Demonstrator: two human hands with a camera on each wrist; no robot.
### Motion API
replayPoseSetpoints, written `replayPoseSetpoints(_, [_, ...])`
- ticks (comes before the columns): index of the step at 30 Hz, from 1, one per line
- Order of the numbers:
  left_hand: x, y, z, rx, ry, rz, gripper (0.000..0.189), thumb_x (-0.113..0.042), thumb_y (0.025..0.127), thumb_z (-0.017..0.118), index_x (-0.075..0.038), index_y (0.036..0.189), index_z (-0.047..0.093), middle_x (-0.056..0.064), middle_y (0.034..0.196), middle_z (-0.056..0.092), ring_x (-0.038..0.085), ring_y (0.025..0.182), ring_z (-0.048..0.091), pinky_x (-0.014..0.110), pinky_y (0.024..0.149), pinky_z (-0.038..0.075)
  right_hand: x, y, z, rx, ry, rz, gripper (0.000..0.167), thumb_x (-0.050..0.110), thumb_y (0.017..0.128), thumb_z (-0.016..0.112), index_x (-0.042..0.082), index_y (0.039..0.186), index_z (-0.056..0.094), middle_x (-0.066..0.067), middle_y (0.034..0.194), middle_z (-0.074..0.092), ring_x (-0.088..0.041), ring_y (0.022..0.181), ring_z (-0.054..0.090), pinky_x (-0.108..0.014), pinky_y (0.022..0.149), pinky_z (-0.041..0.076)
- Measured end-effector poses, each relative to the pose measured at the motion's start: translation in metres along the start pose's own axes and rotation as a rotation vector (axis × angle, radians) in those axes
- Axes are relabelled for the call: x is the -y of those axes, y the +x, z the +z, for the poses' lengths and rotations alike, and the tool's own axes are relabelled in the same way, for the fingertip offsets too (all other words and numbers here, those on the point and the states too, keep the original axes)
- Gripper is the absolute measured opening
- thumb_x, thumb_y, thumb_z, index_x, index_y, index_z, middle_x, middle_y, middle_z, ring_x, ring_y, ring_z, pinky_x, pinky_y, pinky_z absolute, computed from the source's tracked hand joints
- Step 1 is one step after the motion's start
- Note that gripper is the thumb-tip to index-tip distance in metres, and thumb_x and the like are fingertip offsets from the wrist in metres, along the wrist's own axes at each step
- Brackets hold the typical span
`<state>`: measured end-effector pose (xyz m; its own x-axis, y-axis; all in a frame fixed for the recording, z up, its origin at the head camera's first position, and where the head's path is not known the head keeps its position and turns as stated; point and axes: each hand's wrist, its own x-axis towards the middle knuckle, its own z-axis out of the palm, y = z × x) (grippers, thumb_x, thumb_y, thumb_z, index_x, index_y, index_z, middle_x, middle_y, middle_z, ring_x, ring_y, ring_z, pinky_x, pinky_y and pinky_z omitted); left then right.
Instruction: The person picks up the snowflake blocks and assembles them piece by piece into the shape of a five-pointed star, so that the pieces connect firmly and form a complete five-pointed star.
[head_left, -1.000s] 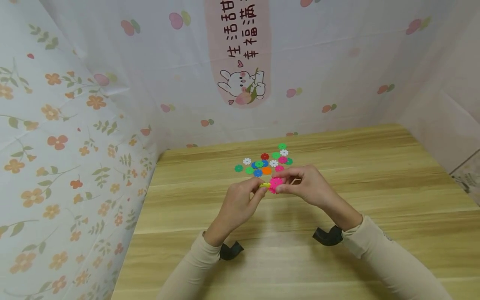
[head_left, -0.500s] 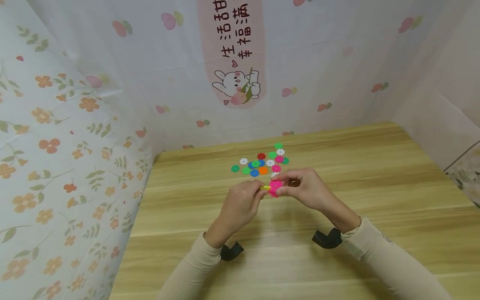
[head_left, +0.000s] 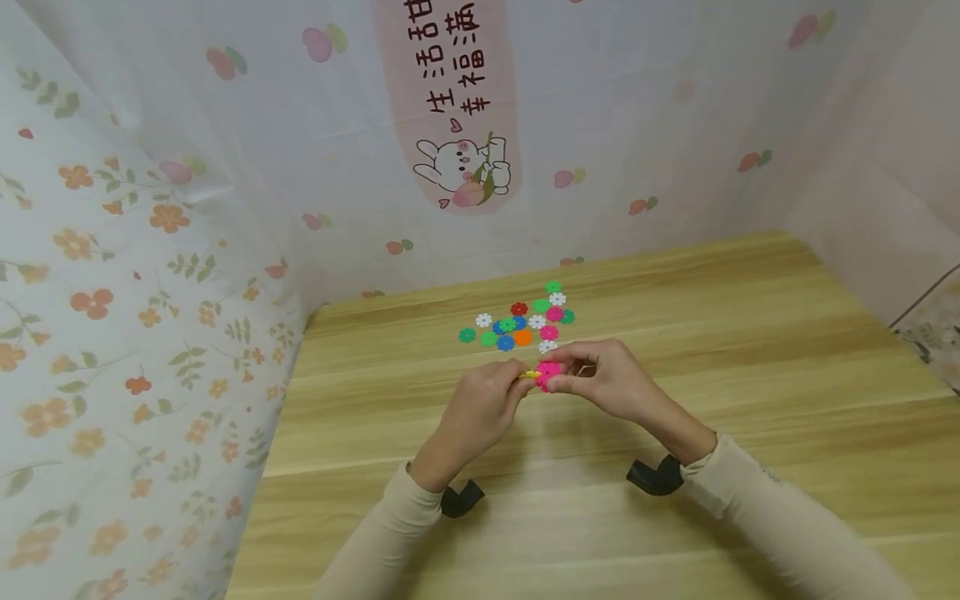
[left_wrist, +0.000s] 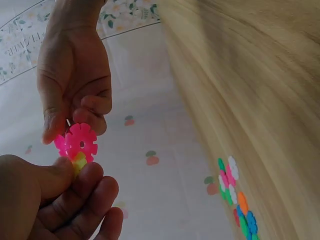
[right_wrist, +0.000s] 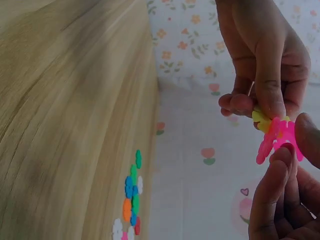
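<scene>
Fingers and thumb of my left hand (head_left: pixel 480 408) pinch a small yellow notched flower disc (head_left: pixel 531 374), mostly covered by the fingertips. My right hand (head_left: pixel 611 379) pinches bright pink notched discs (head_left: pixel 549 375) by their right side. In the right wrist view, two pink discs (right_wrist: pixel 266 145) stand at an angle to each other, and the yellow disc (right_wrist: pixel 259 120) meets them at the edge. Seen from the left wrist, one pink disc (left_wrist: pixel 89 136) faces the camera with its centre hole showing. Both hands are held close together above the table, fingertips nearly meeting.
Several loose flower discs lie on the wooden table (head_left: pixel 360 433) beyond the hands, among them a red one (head_left: pixel 519 308), an orange one (head_left: pixel 522 337) and a white one (head_left: pixel 548 347). Patterned cloth (head_left: pixel 300 150) hangs behind and at the left.
The left fingers have drawn in over the yellow disc, covering more of it. A white disc beside the right fingers now shows more fully. The head view has shifted slightly.
</scene>
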<state>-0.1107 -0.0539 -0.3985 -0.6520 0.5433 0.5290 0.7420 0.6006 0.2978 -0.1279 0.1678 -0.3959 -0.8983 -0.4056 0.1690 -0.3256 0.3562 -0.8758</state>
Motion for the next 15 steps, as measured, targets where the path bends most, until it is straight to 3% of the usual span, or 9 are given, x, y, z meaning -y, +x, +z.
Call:
replayPoseSetpoints(5, [0.005,-0.002,0.003,0.065,-0.079,-0.084,0.008,-0.006,0.097,0.065,-0.001,0.102,0.067,0.002,0.08,0.069,0.009,0.063,0.057,0.016,0.057,0.045,-0.008,0.004,-0.004,0.026,0.041,0.007,0.037,0.021,0.091,0.076,0.011,0.125,0.067,-0.001,0.082,0.067,-0.021,0.067,0.061,-0.029,0.058,0.051])
replayPoseSetpoints(8, [0.011,-0.004,0.007,0.111,-0.14,-0.132,0.012,-0.005,0.1,0.06,-0.001,0.111,0.063,0.002,0.082,0.07,0.008,0.063,0.059,0.018,0.056,0.046,-0.015,0.005,-0.009,0.022,0.088,0.039,0.038,0.021,0.094,0.071,0.012,0.131,0.063,-0.004,0.084,0.068,-0.026,0.068,0.062,-0.034,0.06,0.054])
replayPoseSetpoints(12, [0.026,-0.007,0.019,0.215,-0.294,-0.197,0.018,-0.004,0.101,0.056,-0.002,0.119,0.053,0.002,0.078,0.07,0.014,0.064,0.065,0.021,0.052,0.044,-0.024,0.007,-0.02,-0.011,0.142,0.075,0.034,0.024,0.098,0.067,0.01,0.129,0.064,-0.01,0.089,0.067,-0.031,0.072,0.064,-0.042,0.066,0.058])
replayPoseSetpoints(15, [0.036,-0.009,0.029,0.318,-0.402,-0.303,0.018,-0.004,0.102,0.055,-0.004,0.119,0.05,0.005,0.077,0.07,0.021,0.069,0.069,0.022,0.052,0.044,-0.034,0.007,-0.024,-0.03,0.18,0.107,0.033,0.027,0.099,0.064,0.01,0.127,0.065,-0.014,0.093,0.065,-0.034,0.074,0.062,-0.041,0.065,0.057])
